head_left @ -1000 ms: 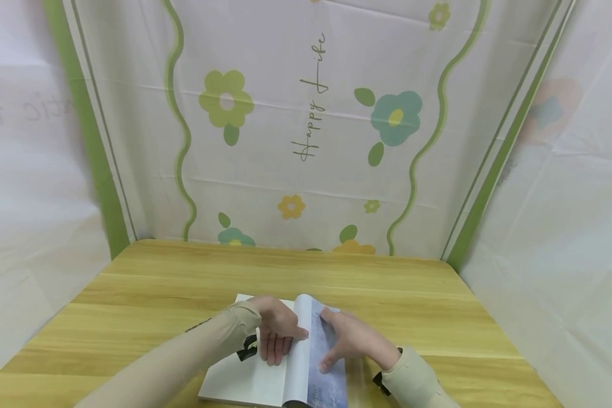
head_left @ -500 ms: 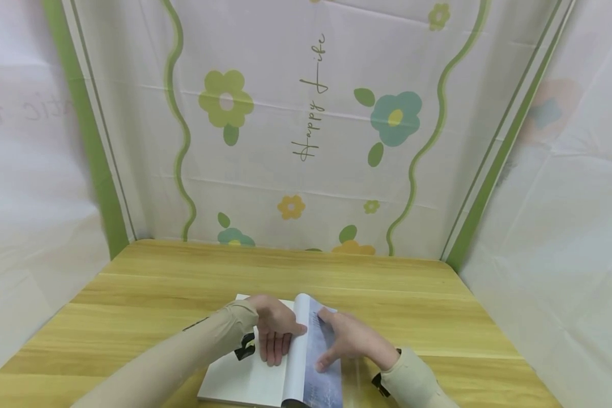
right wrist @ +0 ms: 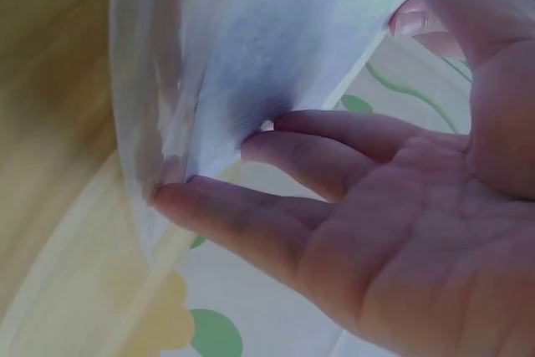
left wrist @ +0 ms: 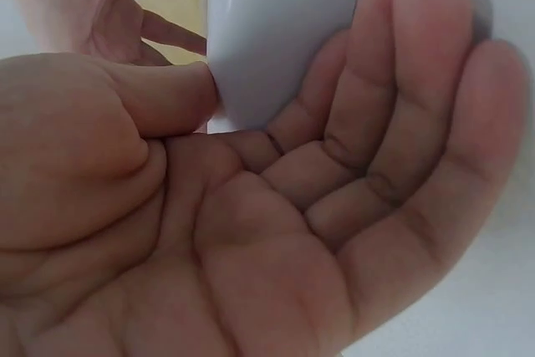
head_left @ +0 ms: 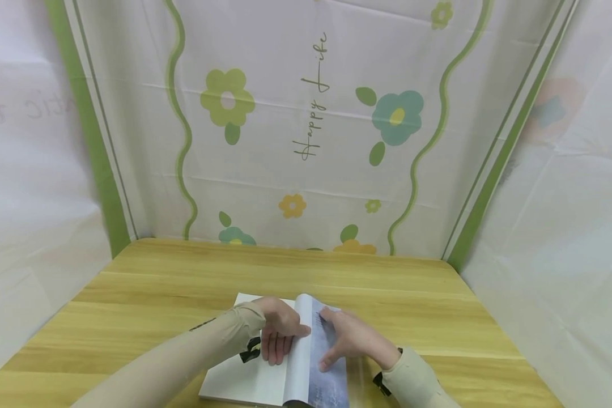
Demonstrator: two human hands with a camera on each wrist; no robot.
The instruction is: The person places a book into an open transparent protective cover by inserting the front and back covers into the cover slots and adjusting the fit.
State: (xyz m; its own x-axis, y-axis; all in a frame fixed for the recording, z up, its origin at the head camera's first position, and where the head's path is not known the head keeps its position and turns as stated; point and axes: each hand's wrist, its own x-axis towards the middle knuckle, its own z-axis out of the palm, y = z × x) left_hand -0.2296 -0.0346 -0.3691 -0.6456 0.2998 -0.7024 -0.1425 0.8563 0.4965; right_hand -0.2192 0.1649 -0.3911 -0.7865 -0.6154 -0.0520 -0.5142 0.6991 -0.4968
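Note:
An open book (head_left: 245, 379) lies near the front of the table, a white page facing up on its left side. Its cover (head_left: 326, 391), blue-purple on the outside, bends over in a white roll. My left hand (head_left: 280, 323) holds this roll, thumb on one side and curled fingers on the other; the left wrist view shows the white fold (left wrist: 276, 31) between them. My right hand (head_left: 359, 340) rests at the blue side, thumb and index finger spread. In the right wrist view, its nearly straight fingers (right wrist: 292, 156) touch a clear plastic film (right wrist: 150, 64) along the cover.
The wooden table (head_left: 183, 277) runs back to a white curtain (head_left: 265, 164) printed with flowers. White sheets (head_left: 556, 238) hang on both sides. Black wrist straps (head_left: 381, 384) show at the sleeves.
The cover shifted slightly left and then back right with the left hand on it. The right hand has stayed nearly still at the blue side.

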